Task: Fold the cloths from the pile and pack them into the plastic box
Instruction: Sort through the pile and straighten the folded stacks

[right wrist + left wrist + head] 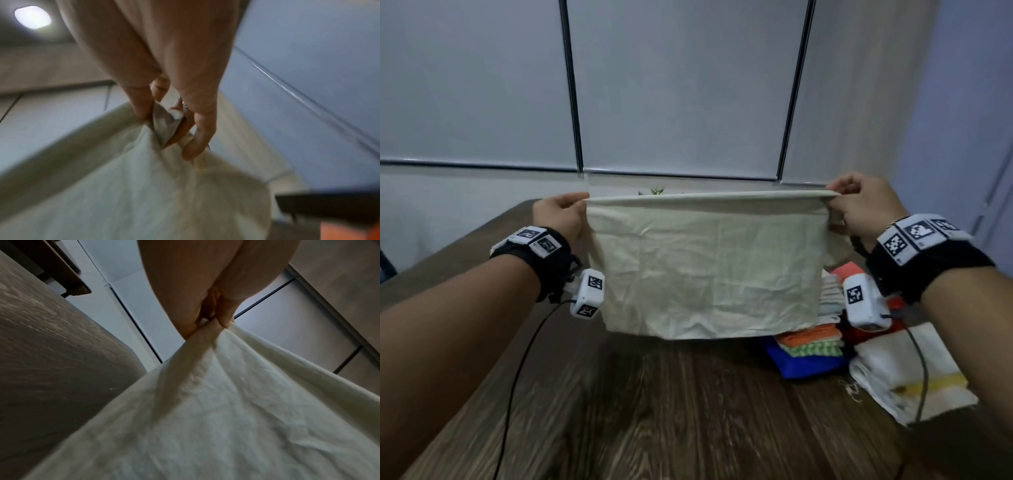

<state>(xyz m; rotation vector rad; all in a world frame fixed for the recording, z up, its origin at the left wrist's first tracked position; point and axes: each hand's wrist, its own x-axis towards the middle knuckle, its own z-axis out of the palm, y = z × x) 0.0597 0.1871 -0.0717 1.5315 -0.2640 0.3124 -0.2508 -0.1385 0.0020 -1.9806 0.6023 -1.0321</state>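
I hold a cream cloth (705, 267) stretched out in the air above the wooden table (654, 411). It hangs doubled over, its fold along the top edge. My left hand (566, 209) pinches its top left corner, and the left wrist view shows the fingers (224, 319) gripping the cream cloth (205, 418) there. My right hand (856, 202) pinches the top right corner; in the right wrist view the fingers (197, 142) bunch the cream cloth (133, 186). A pile of cloths (822, 329) lies behind it at the right. No plastic box is in view.
A white cloth with a yellow stripe (907, 373) lies at the table's right edge. A small green plant (655, 191) peeks over the held cloth. Grey blinds (681, 85) cover the wall behind. Cables run from both wrist cameras across the table.
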